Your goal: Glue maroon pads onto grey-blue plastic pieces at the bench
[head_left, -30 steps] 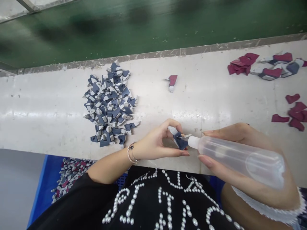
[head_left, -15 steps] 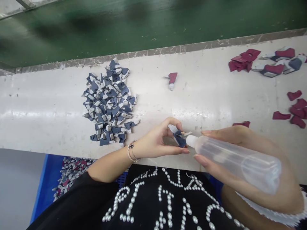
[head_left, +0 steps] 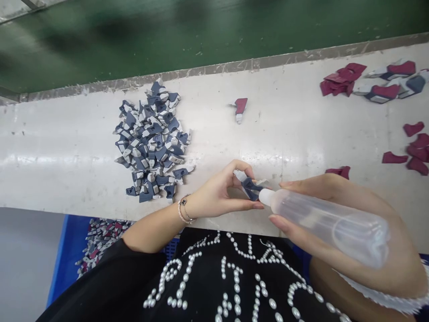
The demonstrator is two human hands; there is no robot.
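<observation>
Between thumb and fingers, my left hand (head_left: 219,190) pinches a small blue-and-grey plastic part (head_left: 250,187) just above the table's front edge. My right hand (head_left: 378,223) is wrapped around a translucent squeeze bottle (head_left: 328,223) lying almost level. The bottle's white cap (head_left: 266,197) points left, and its tip meets the blue side of the part; any liquid coming out is too small to see. A pile of similar blue-and-grey parts (head_left: 150,143) lies left of my left hand. Beyond my hands sits one part with a maroon face (head_left: 241,106).
Loose maroon pieces (head_left: 395,157) lie at the right, with a maroon stack (head_left: 342,79) and several maroon-faced parts (head_left: 385,92) behind them. A blue bin (head_left: 62,255) full of parts stands below the white table (head_left: 67,156). A green surface (head_left: 214,33) runs along the back.
The view has shifted slightly. Both hands keep their holds, and the bottle tip stays against the blue-and-grey part with only a small movement.
</observation>
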